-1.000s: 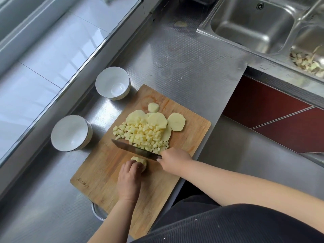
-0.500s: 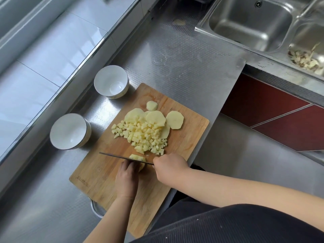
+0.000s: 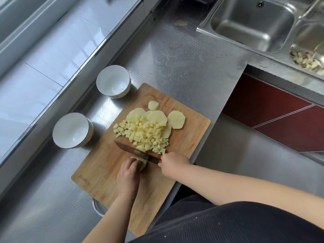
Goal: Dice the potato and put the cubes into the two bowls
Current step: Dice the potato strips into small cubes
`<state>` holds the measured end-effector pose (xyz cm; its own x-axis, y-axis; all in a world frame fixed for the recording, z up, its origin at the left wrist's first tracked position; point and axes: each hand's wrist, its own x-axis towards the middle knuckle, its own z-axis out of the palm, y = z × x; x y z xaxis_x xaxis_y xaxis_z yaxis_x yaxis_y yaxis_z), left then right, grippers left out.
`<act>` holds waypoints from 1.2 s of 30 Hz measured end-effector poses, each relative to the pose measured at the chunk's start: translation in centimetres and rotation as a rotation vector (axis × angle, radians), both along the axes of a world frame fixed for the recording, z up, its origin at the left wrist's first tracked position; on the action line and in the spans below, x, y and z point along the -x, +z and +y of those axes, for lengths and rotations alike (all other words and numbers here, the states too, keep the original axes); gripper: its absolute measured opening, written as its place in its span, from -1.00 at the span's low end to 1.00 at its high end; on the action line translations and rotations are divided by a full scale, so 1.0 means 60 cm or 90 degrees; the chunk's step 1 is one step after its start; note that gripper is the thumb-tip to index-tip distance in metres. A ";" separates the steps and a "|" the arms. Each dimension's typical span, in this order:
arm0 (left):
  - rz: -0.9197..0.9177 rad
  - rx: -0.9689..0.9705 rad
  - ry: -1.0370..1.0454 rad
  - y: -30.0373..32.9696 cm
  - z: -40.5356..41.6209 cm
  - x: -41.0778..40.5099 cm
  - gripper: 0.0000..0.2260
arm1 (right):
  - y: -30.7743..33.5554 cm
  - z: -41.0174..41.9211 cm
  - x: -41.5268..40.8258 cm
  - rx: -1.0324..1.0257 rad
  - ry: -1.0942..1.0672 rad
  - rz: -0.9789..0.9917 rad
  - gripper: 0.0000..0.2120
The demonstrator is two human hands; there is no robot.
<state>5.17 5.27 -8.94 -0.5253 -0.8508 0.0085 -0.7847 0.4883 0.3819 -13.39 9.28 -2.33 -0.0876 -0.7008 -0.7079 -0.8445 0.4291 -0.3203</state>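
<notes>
Dicing is the step in hand, and it is about half done, judging by what lies on the embossed stainless-steel counter (image 3: 184,55). On it sits the rectangular wooden cutting board (image 3: 105,165), and just left of the board stand two round white ceramic bowls, the nearer bowl (image 3: 72,130) and the farther bowl (image 3: 113,81), both holding no potato yet. At the far end of the board rest several pale yellow peeled potato slices (image 3: 176,119), still whole; against them, toward the person, lies a heap of small potato cubes (image 3: 145,135). The broad dark-bladed kitchen knife (image 3: 133,151) lies across the near edge of that heap. The right hand (image 3: 172,163) has its fingers curled tight round the knife's handle. The left hand (image 3: 128,176) rests fingers-down on a small stack of potato strips (image 3: 142,163) just behind the blade; its fingers look bent over the stack, though how tightly they clamp it I cannot tell.

The next move, as I judge it, calls for short even cuts across the strips with the left fingertips kept back from the edge. The whole slices come next, then sharing the cubes between the bowls.
</notes>
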 end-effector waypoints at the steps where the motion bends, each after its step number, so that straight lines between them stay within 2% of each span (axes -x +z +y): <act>1: 0.002 0.003 -0.005 0.002 0.000 0.000 -0.77 | 0.000 -0.002 0.007 -0.005 -0.017 -0.016 -0.69; 8: 0.011 0.027 0.010 0.003 0.003 -0.011 -0.79 | 0.019 0.011 0.013 0.076 0.034 -0.016 -0.67; 11: 0.016 0.019 0.031 -0.004 0.007 -0.016 -0.92 | 0.035 0.015 0.009 0.133 0.077 0.006 -0.67; 14: -0.001 -0.003 0.056 -0.006 0.007 -0.016 -0.89 | 0.043 0.018 -0.003 0.155 0.092 0.003 -0.71; 19: -0.005 0.001 0.045 -0.005 0.008 -0.012 -0.87 | 0.043 0.018 -0.017 0.133 0.107 0.029 -0.80; 25: 0.001 0.014 0.035 -0.010 0.008 -0.013 -0.78 | 0.033 0.014 -0.023 0.091 0.101 0.042 -0.80; 31: 0.004 0.010 0.028 -0.011 0.005 -0.017 -0.78 | 0.022 0.009 -0.033 0.050 0.095 0.054 -0.80; 36: 0.010 0.006 0.012 -0.003 0.003 -0.016 -0.79 | 0.001 0.009 -0.027 0.027 0.029 0.016 -0.78</act>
